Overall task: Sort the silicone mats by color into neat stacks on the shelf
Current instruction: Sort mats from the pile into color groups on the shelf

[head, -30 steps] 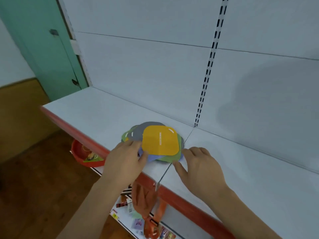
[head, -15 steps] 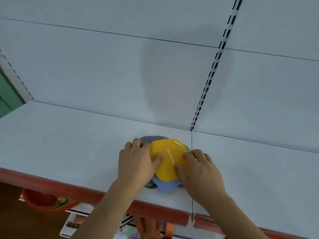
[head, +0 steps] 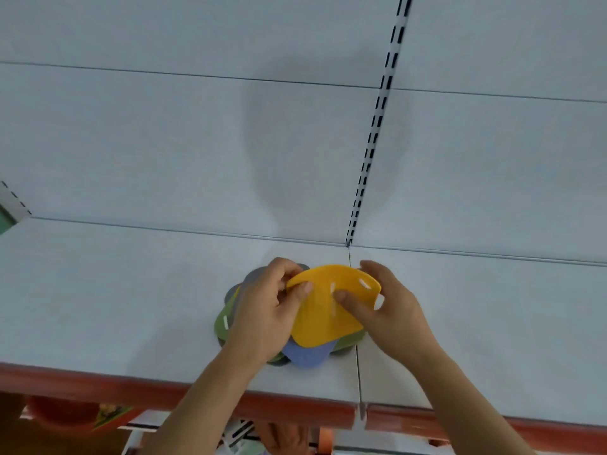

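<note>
Yellow mat, far edge curled up, tops a mixed-colour pile.

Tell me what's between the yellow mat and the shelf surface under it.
In the head view, the yellow mat, pinched by the left hand and right hand, sits over a blue mat, with green and gray mats fanned beneath.
</note>
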A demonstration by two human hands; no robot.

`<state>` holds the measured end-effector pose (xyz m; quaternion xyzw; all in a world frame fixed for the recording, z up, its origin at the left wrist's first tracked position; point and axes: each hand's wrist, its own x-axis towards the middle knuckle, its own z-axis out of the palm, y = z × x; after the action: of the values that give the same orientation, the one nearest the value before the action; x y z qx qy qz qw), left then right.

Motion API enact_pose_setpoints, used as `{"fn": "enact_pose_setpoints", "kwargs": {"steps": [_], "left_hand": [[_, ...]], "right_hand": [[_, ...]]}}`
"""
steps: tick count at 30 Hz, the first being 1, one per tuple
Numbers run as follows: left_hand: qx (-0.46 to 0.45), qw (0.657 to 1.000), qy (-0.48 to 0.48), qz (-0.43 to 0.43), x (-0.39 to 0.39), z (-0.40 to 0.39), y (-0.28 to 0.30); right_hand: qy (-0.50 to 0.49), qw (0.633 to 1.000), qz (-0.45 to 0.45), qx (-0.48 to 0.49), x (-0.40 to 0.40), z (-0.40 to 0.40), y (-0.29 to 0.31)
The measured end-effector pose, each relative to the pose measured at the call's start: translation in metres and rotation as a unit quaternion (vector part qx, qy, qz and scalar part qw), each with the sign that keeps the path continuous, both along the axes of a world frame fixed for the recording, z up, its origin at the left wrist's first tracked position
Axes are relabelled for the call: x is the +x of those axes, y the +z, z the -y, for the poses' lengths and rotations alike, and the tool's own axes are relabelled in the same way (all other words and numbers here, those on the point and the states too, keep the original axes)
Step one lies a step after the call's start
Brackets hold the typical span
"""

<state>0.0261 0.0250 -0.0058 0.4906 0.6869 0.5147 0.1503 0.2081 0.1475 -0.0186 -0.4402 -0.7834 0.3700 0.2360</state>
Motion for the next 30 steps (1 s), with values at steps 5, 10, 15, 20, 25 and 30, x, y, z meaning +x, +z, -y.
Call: {"fn": "enact_pose_setpoints", "kwargs": {"steps": [5,10,15,20,25,30], "left_hand": [[-0.043,0.997,0.048,0.033,-0.007,-0.003,-0.002],[-0.200,0.949,0.167,-0.175,-0.050,0.004,-0.016],[-0.360,0.890,0.140,-0.242,-0.050,0.001,-0.020],[-0.403,0.885,0.096,-0.214,-0.059,0.000,-0.018],[-0.400,0.899,0.095,-0.152,-0.062,-0.001,-0.013],[-0.214,0.962,0.117,-0.122,-0.051,0.001,-0.013]], "right_hand": [[0.009,0.995,-0.080,0.054,0.010,0.001,0.008],[-0.073,0.987,-0.116,0.082,0.025,-0.012,0.017],[-0.043,0.994,-0.089,0.049,0.023,-0.013,0.010],[-0.028,0.998,-0.046,0.034,0.019,-0.012,-0.010],[-0.023,0.999,-0.033,0.031,0.018,-0.014,-0.020],[-0.014,0.999,-0.030,0.035,0.017,-0.012,-0.018]]}}
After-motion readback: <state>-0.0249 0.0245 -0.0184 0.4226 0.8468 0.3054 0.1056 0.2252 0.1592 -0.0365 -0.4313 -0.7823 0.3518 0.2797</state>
